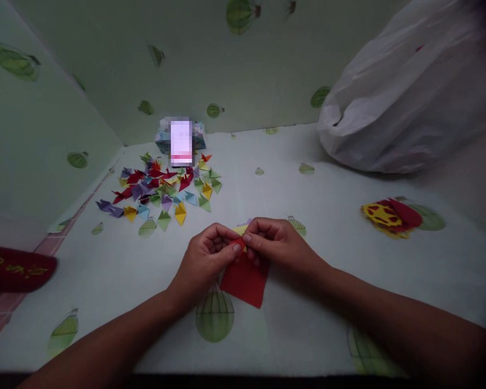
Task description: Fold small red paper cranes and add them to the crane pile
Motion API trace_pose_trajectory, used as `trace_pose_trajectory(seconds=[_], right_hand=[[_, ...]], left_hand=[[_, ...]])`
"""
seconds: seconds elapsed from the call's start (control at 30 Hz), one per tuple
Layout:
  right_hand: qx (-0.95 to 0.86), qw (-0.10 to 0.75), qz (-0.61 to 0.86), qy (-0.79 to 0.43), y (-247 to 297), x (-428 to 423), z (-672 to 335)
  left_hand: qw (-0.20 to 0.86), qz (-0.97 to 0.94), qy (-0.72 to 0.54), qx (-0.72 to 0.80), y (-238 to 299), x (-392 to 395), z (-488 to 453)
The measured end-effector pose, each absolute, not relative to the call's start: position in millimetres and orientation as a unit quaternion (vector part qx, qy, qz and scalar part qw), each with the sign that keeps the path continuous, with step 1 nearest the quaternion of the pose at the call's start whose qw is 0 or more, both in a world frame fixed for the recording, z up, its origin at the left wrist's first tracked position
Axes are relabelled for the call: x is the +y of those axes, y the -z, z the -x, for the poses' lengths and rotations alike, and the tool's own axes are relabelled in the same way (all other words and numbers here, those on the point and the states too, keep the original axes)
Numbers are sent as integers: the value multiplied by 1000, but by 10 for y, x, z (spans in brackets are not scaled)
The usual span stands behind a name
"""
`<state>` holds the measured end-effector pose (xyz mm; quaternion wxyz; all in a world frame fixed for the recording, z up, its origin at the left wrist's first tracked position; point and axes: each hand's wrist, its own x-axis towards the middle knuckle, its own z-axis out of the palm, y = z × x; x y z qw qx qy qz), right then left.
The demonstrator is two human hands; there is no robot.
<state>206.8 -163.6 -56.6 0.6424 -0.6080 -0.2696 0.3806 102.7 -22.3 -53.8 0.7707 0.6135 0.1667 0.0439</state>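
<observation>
Flat square sheet of red paper, matte, is pinched at its top corner by left hand and right hand, low over the balloon-printed worktop. Pile of small folded multicoloured paper pieces is seen far left; crumpled white plastic bag far right.

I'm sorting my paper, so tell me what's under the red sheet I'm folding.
Under the red sheet a yellow sheet and a purple edge peek out beyond the fingers. The left hand and right hand cover the rest, so any further sheets cannot be seen.
</observation>
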Motion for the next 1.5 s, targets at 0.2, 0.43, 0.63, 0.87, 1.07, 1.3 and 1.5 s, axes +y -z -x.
trace_pose_trajectory(seconds=[0.2, 0.43, 0.63, 0.87, 1.07, 1.3, 1.5], right_hand=[[-313, 623, 650, -301, 519, -1662, -2052], [-299, 631, 628, -344, 552, -1661, -2088], [-279, 620, 617, -397, 576, -1639, -2083], [-319, 585, 661, -344, 517, -1668, -2072], [-309, 594, 638, -380, 542, -1667, -2114], [-277, 614, 650, -351, 508, -1662, -2126], [-294, 615, 654, -327, 521, -1658, -2067]], left_hand=[[770, -612, -20, 179, 501, -219, -1029], [762, -621, 3, 185, 528, -187, -1029], [737, -647, 11, 193, 500, -200, -1039], [753, -633, 37, 175, 492, -193, -1040], [744, -641, 33, 185, 497, -161, -1041], [751, -648, 3, 130, 572, -85, -1074], [743, -654, 25, 136, 573, -111, -1057]])
